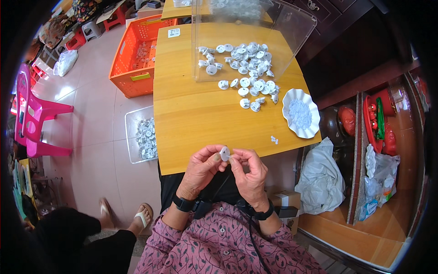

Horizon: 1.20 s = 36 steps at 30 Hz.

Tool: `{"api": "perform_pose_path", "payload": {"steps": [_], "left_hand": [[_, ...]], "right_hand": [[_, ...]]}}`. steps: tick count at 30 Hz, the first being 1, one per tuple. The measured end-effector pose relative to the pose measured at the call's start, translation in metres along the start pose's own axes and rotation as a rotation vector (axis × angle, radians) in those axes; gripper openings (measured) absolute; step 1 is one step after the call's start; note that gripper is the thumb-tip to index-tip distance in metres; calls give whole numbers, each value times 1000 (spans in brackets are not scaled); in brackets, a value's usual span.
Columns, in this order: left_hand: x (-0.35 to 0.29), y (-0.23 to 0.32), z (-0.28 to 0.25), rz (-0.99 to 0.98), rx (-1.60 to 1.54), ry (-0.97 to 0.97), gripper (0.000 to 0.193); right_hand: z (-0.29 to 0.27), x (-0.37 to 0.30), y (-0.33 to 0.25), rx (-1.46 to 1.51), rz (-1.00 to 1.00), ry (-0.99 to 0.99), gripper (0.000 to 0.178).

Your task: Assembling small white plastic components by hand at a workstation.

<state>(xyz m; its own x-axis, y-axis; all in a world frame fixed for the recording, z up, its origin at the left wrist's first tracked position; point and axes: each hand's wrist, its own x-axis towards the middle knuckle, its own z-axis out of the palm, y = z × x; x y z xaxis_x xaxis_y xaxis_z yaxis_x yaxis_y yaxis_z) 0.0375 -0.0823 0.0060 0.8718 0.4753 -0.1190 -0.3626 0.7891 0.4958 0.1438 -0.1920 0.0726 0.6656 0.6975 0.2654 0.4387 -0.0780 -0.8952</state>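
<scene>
My left hand (200,168) pinches a small white round plastic part (224,153) just past the table's near edge. From the other side, my right hand (251,172) has its thumb and forefinger pressed together against that part, on a tiny whitish piece mostly hidden by the fingertips. Several similar white round parts (259,85) lie loose on the wooden table (191,114), some heaped inside a clear plastic box (294,41) that seems to rest on its side. A white wavy-rimmed plate (312,131) holds many small translucent pieces (299,113). A few tiny white pieces (274,139) lie near it.
An orange crate (132,82) stands left of the table, with a clear bin (129,141) of white parts on the floor. A pink plastic chair (39,118) is farther left. Another person's sandalled feet (143,214) show lower left. Shelves and a white bag (321,182) stand at right.
</scene>
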Motion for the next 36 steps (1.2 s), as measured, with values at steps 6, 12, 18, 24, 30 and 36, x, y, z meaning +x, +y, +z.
{"api": "perform_pose_path", "payload": {"steps": [6,12,18,24,30,36], "left_hand": [[0,-2,-1,6,25,-7,27],[-1,0,3,6,82,14,28],[-4,1,6,43,234,47,29],[-5,2,8,45,305,35,29],[-6,3,7,35,322,34,28],[-7,3,8,60,474,11,25]], "right_hand": [[-2,1,-3,-16,-25,-5,21],[-4,3,5,-168,-185,-21,20],[-5,5,6,-261,-280,-46,22],[-6,3,-1,-202,-158,-67,19],[-7,2,-1,-145,-114,-89,21],[-8,-1,0,-98,-56,-107,23]]}}
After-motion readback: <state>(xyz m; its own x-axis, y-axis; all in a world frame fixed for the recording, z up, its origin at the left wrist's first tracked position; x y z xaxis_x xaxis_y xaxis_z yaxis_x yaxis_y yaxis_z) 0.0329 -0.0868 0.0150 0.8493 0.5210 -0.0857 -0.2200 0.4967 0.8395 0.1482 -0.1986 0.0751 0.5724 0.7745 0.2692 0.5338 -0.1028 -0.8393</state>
